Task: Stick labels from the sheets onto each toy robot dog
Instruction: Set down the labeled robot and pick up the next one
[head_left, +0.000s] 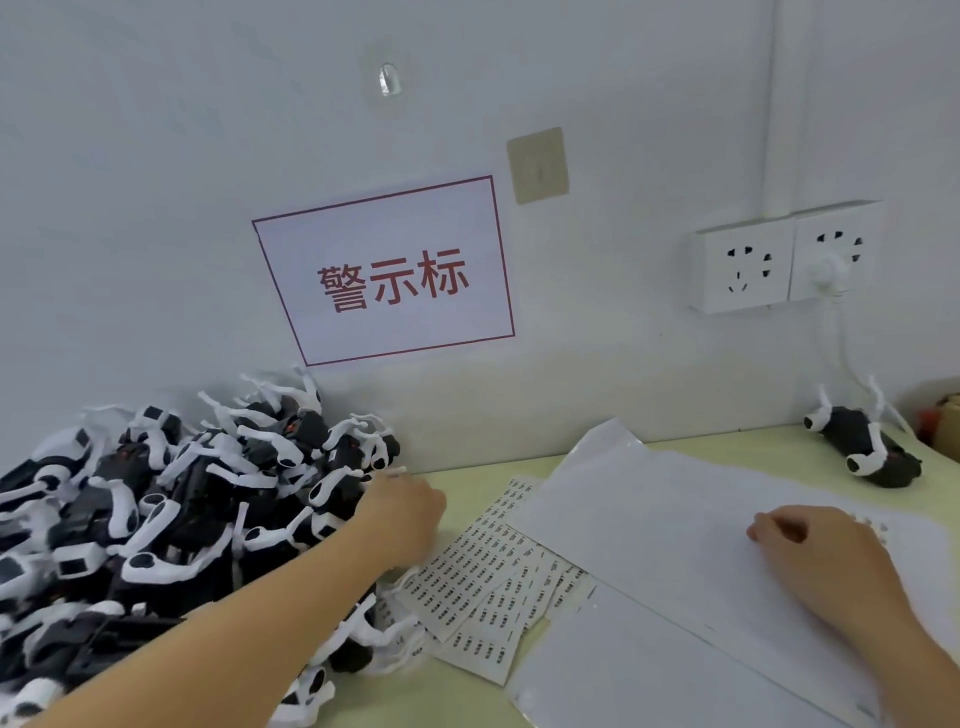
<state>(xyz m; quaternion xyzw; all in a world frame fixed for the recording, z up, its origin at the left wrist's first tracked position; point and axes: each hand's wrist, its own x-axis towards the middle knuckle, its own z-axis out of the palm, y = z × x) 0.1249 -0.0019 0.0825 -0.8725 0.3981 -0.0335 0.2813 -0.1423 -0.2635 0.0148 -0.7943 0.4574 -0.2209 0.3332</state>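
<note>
The left hand (402, 512) is at the near edge of the big heap of toy robot dogs (171, 499), which fills the left of the tabletop (467, 691) against the wall. Its fingers are buried among the white legs, so whether it grips one cannot be told; it looks like a reach for the next dog. The right hand (821, 551) rests on the white backing sheet (649, 525), fingers curled down with the tips at the paper, apparently picking at a label, though the tips are too blurred to say whether anything is pinched. The printed label sheets (488, 566) fan out between the two hands, partly tucked under the white sheet, handy for both. One lone dog (865, 447) lies on its side at the far right by the wall, well apart from the heap, likely a finished one set aside. Above it, wall sockets (779, 260) with a cable plugged in; a red-bordered sign (384, 270) hangs over the heap.
</note>
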